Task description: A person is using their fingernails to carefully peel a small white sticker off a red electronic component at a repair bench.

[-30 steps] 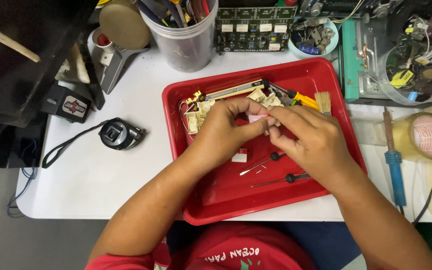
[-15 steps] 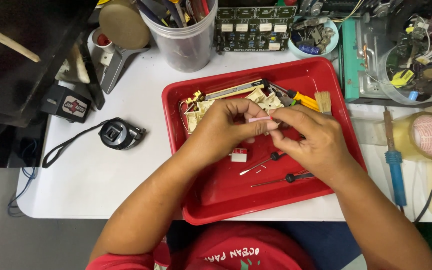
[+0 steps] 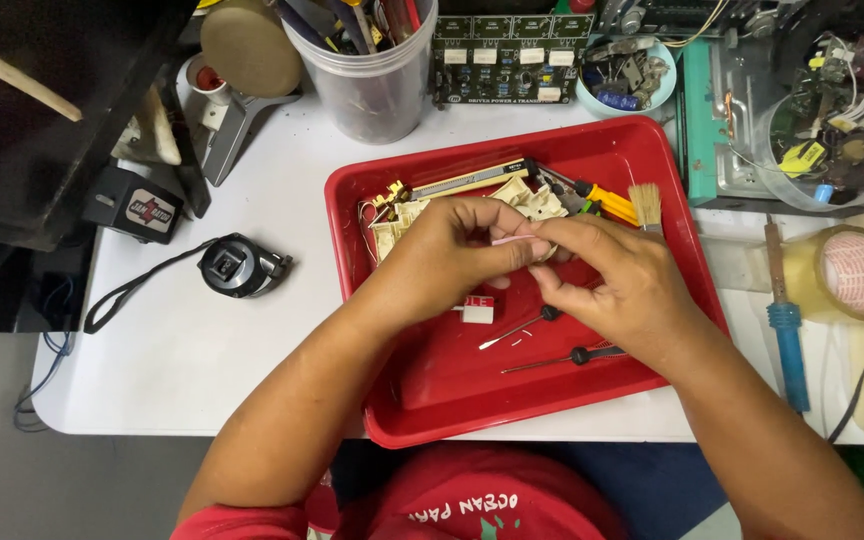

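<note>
Hands, left hand (image 3: 452, 245), right hand (image 3: 617, 280), pinching pink strip (image 3: 512, 240), over red tray (image 3: 672, 150)

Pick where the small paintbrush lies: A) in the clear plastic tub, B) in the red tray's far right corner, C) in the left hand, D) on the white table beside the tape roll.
B: the paintbrush lies inside the red tray near its far right corner, beside the yellow-handled tool.

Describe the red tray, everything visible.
The red tray is a shallow rectangular plastic-looking tray with a raised rim and rounded corners, lying flat on the white table, its near edge at the table's front. Inside lie cream plastic parts, a yellow-handled tool, a small brush, two thin screwdrivers and a small white block. The left hand and right hand work above it.
</note>
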